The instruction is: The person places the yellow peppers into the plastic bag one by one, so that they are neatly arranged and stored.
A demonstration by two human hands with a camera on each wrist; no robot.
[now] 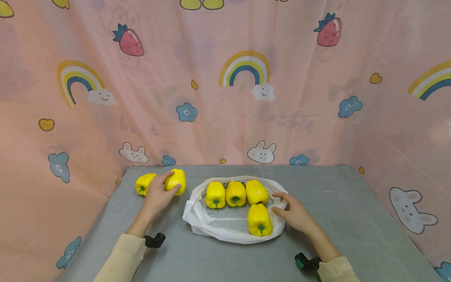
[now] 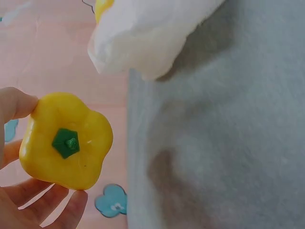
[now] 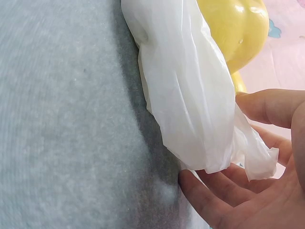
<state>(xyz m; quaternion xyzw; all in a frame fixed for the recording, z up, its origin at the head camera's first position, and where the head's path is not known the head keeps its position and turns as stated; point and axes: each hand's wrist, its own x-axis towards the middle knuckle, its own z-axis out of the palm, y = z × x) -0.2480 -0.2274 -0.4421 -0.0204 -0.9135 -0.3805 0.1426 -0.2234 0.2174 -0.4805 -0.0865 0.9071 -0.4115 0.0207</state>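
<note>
My left hand (image 1: 157, 196) grips a yellow bell pepper (image 1: 179, 181) at the back left of the table. In the left wrist view, thumb and fingers lie round this pepper (image 2: 93, 138), its green stem facing the camera. Another yellow pepper (image 1: 143, 184) lies just left of that hand. Several more yellow peppers, one (image 1: 260, 219) near the front, sit within a white plastic bag (image 1: 195, 223) whose mouth is spread wide. My right hand (image 1: 295, 211) is at the bag's right rim, thumb and fingers apart. In the right wrist view, the bag's edge (image 3: 200, 109) hangs between them.
The grey table (image 1: 225, 262) ends at a pink patterned cloth (image 1: 211, 137) that hangs behind and at both sides. A black wrist device (image 1: 155, 240) is on the left wrist, another (image 1: 307, 261) on the right.
</note>
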